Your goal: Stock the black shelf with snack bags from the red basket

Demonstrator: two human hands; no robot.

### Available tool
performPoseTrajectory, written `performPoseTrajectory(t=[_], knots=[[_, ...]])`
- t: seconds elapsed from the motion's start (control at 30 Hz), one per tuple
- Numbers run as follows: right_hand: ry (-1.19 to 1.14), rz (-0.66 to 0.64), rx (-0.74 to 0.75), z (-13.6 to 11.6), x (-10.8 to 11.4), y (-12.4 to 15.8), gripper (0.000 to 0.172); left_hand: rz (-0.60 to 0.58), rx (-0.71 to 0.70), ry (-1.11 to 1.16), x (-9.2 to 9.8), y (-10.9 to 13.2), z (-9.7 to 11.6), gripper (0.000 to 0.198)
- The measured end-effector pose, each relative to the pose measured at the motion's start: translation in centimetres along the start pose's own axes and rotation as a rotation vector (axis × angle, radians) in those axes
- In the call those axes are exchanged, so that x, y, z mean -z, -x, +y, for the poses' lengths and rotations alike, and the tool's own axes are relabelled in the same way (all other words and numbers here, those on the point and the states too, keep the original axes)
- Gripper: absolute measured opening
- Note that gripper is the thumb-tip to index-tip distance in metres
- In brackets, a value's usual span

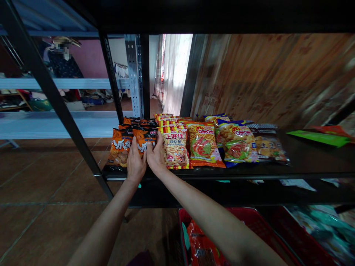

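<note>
On the dark shelf, an orange-and-black snack bag [143,137] stands between my hands. My left hand [135,162] grips its left side, and my right hand [155,155] is on its right side; the bag's lower part is hidden behind them. Just left stands a matching orange-and-black bag [118,147], and more of that kind show behind. Close to the right of my right hand is a yellow-and-red prawn cracker bag [175,149], at the front of several alike.
Rightward along the shelf stand an orange noodle snack bag [203,144], a blue-and-yellow snack bag [238,142] and a brown snack bag [267,146]. A green packet [318,138] lies farther right. Below is a red basket [249,214] holding packets. A black post [59,99] rises at the left.
</note>
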State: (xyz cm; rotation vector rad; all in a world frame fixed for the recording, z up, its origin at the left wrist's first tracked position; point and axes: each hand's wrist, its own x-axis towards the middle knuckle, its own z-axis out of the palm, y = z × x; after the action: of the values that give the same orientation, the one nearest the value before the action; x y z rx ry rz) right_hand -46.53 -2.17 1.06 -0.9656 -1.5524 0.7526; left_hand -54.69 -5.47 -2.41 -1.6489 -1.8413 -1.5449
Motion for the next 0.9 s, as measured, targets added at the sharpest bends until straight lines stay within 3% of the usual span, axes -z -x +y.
performPoseTrajectory(t=[0.33, 0.67, 0.8, 0.9], knots=[[0.117, -0.033, 0.221, 1.2, 0.0, 0.9, 0.056, 0.161, -0.183, -0.044, -0.8, 0.8, -0.7, 0.043], [0.197, -0.123, 0.167, 0.4, 1.7, 0.1, 0.055, -0.034, -0.298, -0.137, -0.6, 0.8, -0.2, 0.068], [0.269, -0.1, 0.271, 0.0, 2.5, -0.9, 0.051, -0.056, -0.29, -0.145, -0.8, 0.7, -0.1, 0.08], [0.395, -0.081, 0.383, -0.7, 3.3, -3.3, 0.047, -0.059, -0.271, -0.167, -0.8, 0.7, 0.1, 0.081]])
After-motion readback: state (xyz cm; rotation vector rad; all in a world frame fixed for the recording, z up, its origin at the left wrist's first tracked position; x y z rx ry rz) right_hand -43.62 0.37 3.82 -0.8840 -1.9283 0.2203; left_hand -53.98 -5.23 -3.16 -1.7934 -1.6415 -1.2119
